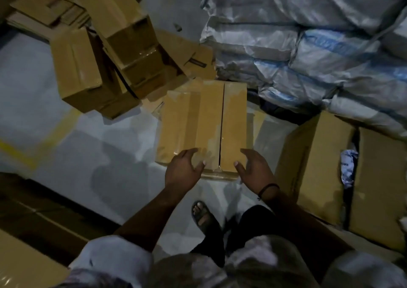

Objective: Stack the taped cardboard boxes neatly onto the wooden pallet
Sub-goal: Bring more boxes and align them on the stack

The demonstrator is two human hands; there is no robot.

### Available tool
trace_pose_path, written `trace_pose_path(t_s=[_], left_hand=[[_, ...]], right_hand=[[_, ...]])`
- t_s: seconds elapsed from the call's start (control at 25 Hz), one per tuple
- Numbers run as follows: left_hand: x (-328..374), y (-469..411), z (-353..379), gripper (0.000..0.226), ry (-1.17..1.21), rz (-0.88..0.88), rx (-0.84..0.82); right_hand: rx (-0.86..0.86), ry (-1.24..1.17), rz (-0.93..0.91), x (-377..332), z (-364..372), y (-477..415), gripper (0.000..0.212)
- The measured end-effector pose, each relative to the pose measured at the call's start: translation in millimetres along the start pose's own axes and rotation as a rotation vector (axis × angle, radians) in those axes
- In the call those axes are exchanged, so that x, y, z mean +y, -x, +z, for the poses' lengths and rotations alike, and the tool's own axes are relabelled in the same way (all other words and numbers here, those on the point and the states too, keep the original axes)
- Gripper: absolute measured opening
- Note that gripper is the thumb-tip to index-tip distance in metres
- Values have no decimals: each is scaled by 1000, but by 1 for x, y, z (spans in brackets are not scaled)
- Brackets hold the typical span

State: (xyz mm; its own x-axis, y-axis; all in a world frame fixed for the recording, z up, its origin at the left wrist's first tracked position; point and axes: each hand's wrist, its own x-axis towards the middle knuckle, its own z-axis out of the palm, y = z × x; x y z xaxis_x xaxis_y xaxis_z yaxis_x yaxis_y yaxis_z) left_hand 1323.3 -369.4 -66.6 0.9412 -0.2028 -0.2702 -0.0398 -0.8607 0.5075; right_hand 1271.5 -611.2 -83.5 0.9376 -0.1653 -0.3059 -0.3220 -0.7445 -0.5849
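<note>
Taped cardboard box (204, 124): brown and oblong, lying flat on the grey floor (88, 151) directly ahead of the person. Clear glossy tape runs along its top, and a dark seam runs lengthwise right of centre. No print is legible on it.

Left hand (185, 168): fingers spread and relaxed over the near end of the box top, holding nothing. Actual contact cannot be told.

Right hand (253, 171): fingers loose and slightly curved at the box's near right corner, gripping nothing. A black wristband (267, 189) sits on the wrist.

Heap of taped boxes (105, 63): tumbled at angles, upper left, just beyond the box.

Flattened carton (196, 56): behind the box, bearing a small dark label strip that is too blurred to read.

White woven sacks (308, 45): stacked upper right, with blue printing that is illegible.

Open carton (319, 166): right of the box, with pale bluish contents visible between its flaps.

Yellow floor tape (19, 155): lines at left.

Sandalled foot (203, 215): just behind the box.
</note>
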Motion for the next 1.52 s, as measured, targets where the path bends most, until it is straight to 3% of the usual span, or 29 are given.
trace_pose_path(t_s=[0.28, 0.4, 0.52, 0.68, 0.88, 1.12, 1.28, 1.52], left_hand=[[-31, -141, 86, 55, -31, -150, -71], [-39, -191, 129, 58, -43, -227, -112], [-42, -236, 163, 62, -68, -226, -147], [-47, -301, 193, 81, -132, -261, -172], [-53, -343, 216, 107, 44, -379, -187], [-43, -329, 201, 115, -30, -401, -178], [-28, -289, 158, 107, -33, -428, -87], [-15, -213, 51, 104, 47, -424, 39]], right_hand=[[-115, 103, 100, 82, 53, -166, 78], [-203, 126, 231, 109, 71, -223, 68], [-254, 204, 265, 126, 93, -265, 72], [-246, 208, 263, 134, 120, -312, 76], [-158, 104, 313, 139, 130, -343, 87], [-191, 262, 216, 126, 120, -330, 106], [-183, 363, 163, 89, 89, -303, 103], [-48, 328, 48, -13, 43, -224, 94]])
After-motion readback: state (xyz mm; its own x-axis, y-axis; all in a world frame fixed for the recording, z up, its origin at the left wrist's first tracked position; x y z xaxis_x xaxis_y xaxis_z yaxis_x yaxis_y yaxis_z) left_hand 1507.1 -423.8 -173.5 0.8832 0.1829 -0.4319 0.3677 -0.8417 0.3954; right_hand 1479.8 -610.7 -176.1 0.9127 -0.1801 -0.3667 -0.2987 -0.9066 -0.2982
